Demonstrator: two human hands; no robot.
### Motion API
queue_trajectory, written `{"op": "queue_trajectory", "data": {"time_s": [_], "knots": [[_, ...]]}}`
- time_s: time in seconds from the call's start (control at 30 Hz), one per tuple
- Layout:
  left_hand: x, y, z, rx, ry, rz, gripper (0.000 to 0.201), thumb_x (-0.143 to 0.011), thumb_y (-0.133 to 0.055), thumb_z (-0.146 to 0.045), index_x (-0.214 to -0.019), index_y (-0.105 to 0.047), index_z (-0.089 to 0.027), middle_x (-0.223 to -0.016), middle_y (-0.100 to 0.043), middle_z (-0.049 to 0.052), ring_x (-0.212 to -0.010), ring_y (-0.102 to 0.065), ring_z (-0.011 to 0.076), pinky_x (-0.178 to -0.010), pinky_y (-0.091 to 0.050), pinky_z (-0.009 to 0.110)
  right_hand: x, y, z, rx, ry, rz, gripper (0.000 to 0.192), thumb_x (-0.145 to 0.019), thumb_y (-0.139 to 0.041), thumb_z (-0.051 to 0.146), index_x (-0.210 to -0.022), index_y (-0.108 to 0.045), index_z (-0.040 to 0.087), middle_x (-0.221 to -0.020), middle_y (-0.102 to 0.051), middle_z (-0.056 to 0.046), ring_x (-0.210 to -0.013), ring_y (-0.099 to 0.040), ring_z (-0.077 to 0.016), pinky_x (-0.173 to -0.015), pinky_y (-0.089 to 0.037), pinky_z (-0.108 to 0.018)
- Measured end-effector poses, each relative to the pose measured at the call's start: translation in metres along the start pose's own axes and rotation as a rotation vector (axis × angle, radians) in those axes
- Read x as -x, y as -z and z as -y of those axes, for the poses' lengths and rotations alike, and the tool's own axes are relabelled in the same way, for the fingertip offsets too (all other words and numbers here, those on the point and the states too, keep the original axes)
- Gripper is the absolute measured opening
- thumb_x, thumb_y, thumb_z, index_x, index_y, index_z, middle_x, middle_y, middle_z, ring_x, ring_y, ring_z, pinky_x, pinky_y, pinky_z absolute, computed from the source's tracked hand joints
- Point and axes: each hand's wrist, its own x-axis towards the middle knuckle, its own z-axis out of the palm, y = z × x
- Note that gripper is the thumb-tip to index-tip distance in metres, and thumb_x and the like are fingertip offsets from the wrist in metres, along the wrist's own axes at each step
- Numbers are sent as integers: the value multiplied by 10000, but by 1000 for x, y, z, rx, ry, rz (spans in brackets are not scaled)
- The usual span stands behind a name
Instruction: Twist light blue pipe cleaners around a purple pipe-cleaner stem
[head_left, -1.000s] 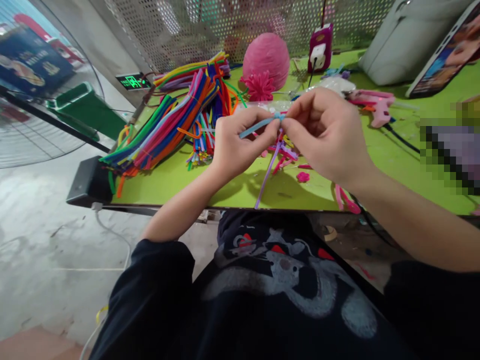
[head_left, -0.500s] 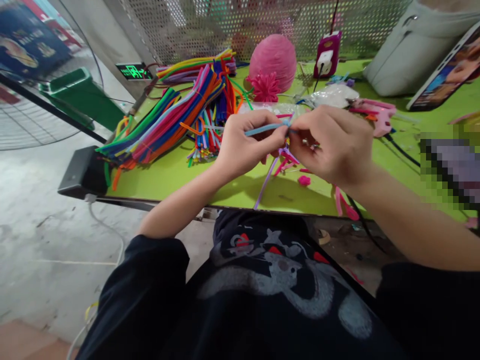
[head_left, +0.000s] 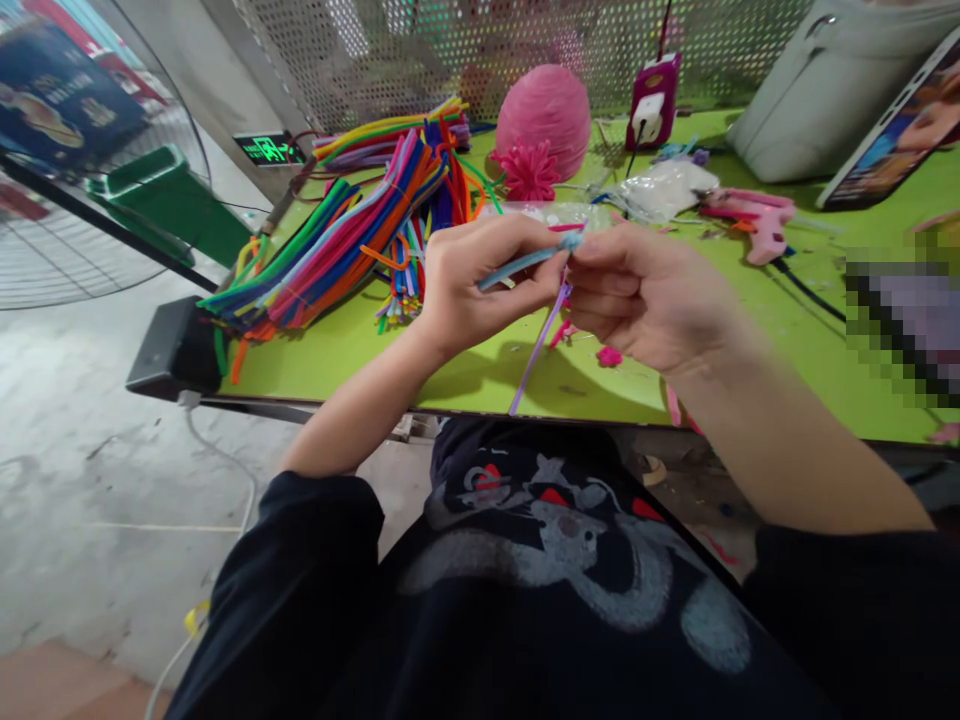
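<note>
I have the left hand [head_left: 484, 275] pinching a light-blue pipe cleaner [head_left: 521, 264], its bunched end at the right hand's [head_left: 656, 295] fingertips. Below, I see a purple pipe cleaner [head_left: 536, 355] slanting to the green table's [head_left: 465, 375] front edge; bundled multicoloured pipe cleaners [head_left: 349, 240] lie left, a pink glue gun [head_left: 766, 222] right, a pink ball [head_left: 546, 115] behind.
</note>
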Motion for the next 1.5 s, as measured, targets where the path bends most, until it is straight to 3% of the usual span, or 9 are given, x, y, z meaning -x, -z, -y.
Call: {"op": "queue_trajectory", "data": {"time_s": [0.1, 0.23, 0.4, 0.67, 0.97, 1.17, 1.27, 1.4, 1.5], "knots": [[0, -5, 4, 97, 52, -13, 131, -916, -734, -190, -799, -741, -248, -683, -725, -42, -567, -653, 88, -579, -563, 256, -4, 8, 1, 16, 15, 21, 484, -943, -722, 215, -569, -414, 226, -502, -220, 91, -459, -125, -62, -427, -158, -235], [-2, -12, 13, 196, 274, 45, 217, -1015, -702, -292, -810, -710, -219, -667, -705, -31, -493, -641, 78, -476, -546, 221, -9, 25, -3, 153, 186, -51, 305, -956, -841, 253, -728, -641, 214, -538, -443, 71, -486, -278, -72, -448, -184, -254], [-3, -13, 13, 221, 316, 49, 271, -1036, -724, -344, -798, -702, -216, -676, -728, -22, -482, -645, 70, -447, -559, 195, -5, 37, 1, 305, 391, -172, 181, -1016, -739, 216, -836, -756, 200, -574, -537, 53, -475, -381, -83, -461, -235, -291], [3, -20, 12, 250, 241, -8, 324, -1030, -746, -436, -795, -687, -221, -624, -685, -42, -435, -603, 59, -413, -514, 187, 2, 2, -5, 277, 322, -235, 258, -951, -822, 93, -766, -692, 217, -621, -557, 50, -526, -442, -83, -536, -437, -244], [7, -26, 27, 265, 280, 10, 498, -1058, -611, -694, -913, -687, -224, -696, -707, -14, -494, -671, 80, -407, -506, 174, -7, 6, -8, -21, 67, -102, 414, -956, -852, 258, -660, -567, 202, -577, -341, 76, -458, -241, -52, -412, -238, -219], [2, -32, 33, 402, 439, 116, 382, -1062, -659, -622, -1042, -691, -242, -777, -695, -32, -539, -696, 69, -446, -528, 162, -8, 2, -14, -76, 88, -167, 405, -995, -813, 312, -714, -538, 215, -612, -331, 84, -482, -225, -63, -436, -243, -216], [-2, -30, 29, 479, 510, 108, 330, -1052, -696, -563, -1012, -651, -238, -803, -719, -24, -614, -745, 90, -429, -501, 147, -1, 7, -19, 128, 137, -179, 398, -991, -818, 478, -794, -565, 243, -651, -418, 59, -512, -358, -95, -463, -318, -239], [-9, -19, 19, 624, 683, 203, 194, -973, -752, -349, -956, -605, -223, -808, -764, -19, -603, -764, 118, -406, -497, 165, 13, 29, 2, 726, 536, -309, 197, -986, -824, 417, -960, -679, 286, -923, -636, -44, -807, -625, -196, -604, -494, -298], [-13, -14, 13, 694, 729, 297, 69, -866, -719, -203, -854, -651, -198, -696, -719, -31, -493, -679, 93, -371, -474, 170, 12, 43, 28, 1174, 652, -155, 96, -984, -805, 347, -921, -756, 295, -1155, -701, -74, -1008, -657, -222, -682, -510, -305]]}}
